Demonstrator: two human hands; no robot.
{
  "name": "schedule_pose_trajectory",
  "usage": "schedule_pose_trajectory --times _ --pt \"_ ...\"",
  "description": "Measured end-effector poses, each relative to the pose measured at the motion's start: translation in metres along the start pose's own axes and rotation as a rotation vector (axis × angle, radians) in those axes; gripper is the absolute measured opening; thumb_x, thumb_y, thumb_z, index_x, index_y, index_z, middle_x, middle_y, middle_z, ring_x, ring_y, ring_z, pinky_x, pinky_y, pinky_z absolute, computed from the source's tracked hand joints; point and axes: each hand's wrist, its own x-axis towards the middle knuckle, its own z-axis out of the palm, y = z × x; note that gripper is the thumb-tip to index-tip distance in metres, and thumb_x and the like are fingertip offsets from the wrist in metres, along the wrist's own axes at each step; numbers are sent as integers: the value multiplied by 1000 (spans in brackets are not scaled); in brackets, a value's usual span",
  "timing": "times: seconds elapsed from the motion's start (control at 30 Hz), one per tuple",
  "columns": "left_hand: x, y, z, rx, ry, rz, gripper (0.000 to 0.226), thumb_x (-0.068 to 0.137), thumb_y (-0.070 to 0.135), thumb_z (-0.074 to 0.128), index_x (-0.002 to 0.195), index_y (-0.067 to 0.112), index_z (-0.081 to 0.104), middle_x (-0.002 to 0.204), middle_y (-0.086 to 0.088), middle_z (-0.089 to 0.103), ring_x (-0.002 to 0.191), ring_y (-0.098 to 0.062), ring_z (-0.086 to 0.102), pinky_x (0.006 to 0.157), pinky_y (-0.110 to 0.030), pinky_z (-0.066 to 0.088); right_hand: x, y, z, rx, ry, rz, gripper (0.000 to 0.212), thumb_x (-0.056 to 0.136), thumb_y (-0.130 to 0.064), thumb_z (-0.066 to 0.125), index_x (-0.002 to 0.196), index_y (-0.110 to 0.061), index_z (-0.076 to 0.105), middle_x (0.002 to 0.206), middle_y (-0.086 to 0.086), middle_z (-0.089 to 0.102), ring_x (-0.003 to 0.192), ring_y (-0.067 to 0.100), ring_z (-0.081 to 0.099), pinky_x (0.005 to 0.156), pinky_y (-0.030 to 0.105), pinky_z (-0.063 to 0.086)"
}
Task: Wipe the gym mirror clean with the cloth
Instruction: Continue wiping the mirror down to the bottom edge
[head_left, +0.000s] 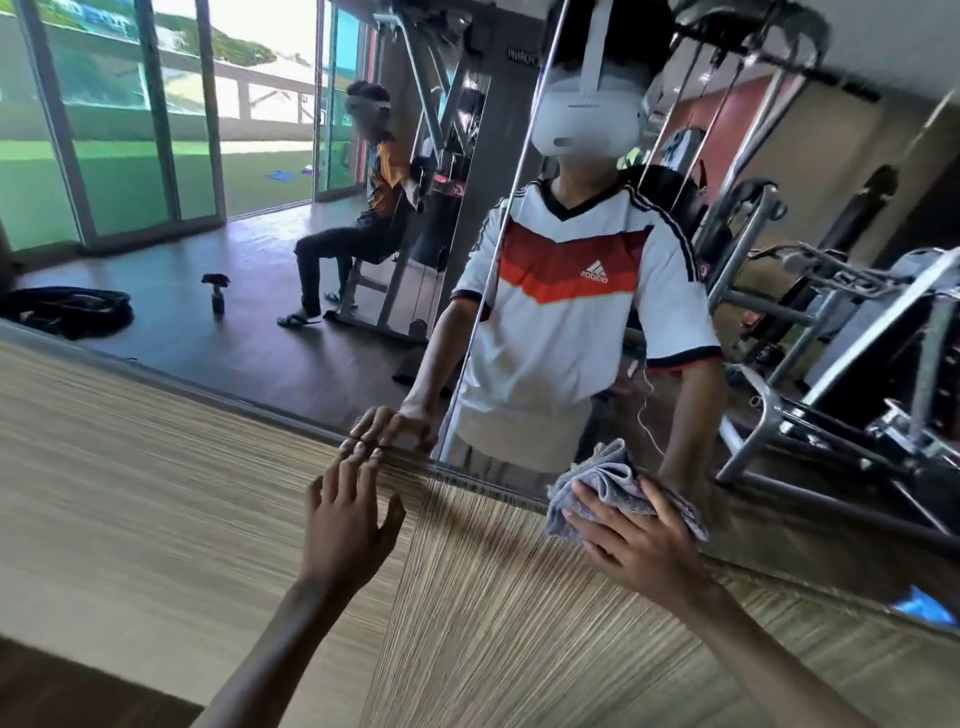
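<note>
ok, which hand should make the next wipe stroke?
Right. The right hand presses the cloth against the mirror near its lower edge. The left hand is bare, its fingertips only touching that edge.

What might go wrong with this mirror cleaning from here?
The left hand touches the mirror at its bottom edge with bare fingertips and may leave fresh smudges. The cloth under the right hand is bunched, so it may wipe unevenly and leave streaks.

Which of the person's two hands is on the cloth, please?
The right hand presses the grey cloth against the mirror; the left hand is bare, only fingertips touching the glass.
</note>
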Motion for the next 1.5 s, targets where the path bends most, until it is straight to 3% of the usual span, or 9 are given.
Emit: schedule_pose_trajectory --times 0.37,0.63,0.77,0.9,1.03,1.1,1.2,1.37,1.5 --pt "-1 9 11 -57 87 -199 49 85 31 43 116 -2 60 127 -27 56 118 -43 50 90 -55 41 127 -88 39 91 58 -3 35 102 -17 45 130 -24 64 147 -5 53 131 12 52 124 45 13" --pt "-5 140 54 -424 107 -561 93 88 58 32 158 0 11 164 -27 -2 153 -41 5 119 -56 16 -20 7 25 117 86 -28 22 93 -16 63 111 -22 74 121 -7 70 102 9 68 123 45 20" --pt "-14 226 78 -512 140 -649 84 90 34 35 153 -13 5 156 -43 -4 150 -51 -1 113 -16 -21 -134 80 3 21 90 -28 32 95 -22 62 126 -20 67 138 -2 61 115 16 65 118 45 30" --pt "-14 258 102 -566 205 -753 81 88 26 29 152 -14 2 157 -41 -5 151 -49 -3 121 -32 -11 -239 151 -26 4 15 11 33 101 -24 48 131 -21 61 145 -2 53 118 13 61 119 42 27" --pt "-18 251 114 -590 180 -714 75 98 26 33 156 -6 -1 159 -36 -14 151 -45 -11 115 -19 -17 -286 182 -42 -13 -58 51 34 99 -25 50 131 -21 61 144 -4 53 120 11 55 122 42 20" --pt "-18 247 113 -581 148 -712 70 106 19 40 158 0 -3 160 -32 -19 152 -42 -14 121 -37 -10 -283 174 -42 -23 -46 87 32 98 -24 52 126 -20 68 143 -2 55 121 12 56 121 44 21" --pt "-16 252 106 -586 127 -730 69 106 11 42 158 1 -3 160 -30 -20 152 -40 -15 121 -41 -7 -252 142 -34 -38 -22 72 36 92 -19 61 127 -18 68 147 0 52 128 15 54 121 47 23" --pt "-18 250 98 -669 94 -746 87 88 41 34 158 4 -2 161 -27 -21 152 -36 -17 118 -30 -9 -123 57 -5 -47 -81 -19 45 93 -13 44 133 -21 63 143 -5 56 133 13 49 125 49 4" --pt "-22 250 97 -726 110 -765 90 81 41 28 159 7 -2 163 -23 -20 153 -30 -17 106 -10 -17 -52 11 3 1 -210 -68 52 96 -22 31 145 -21 50 152 -6 46 144 15 36 125 48 0"
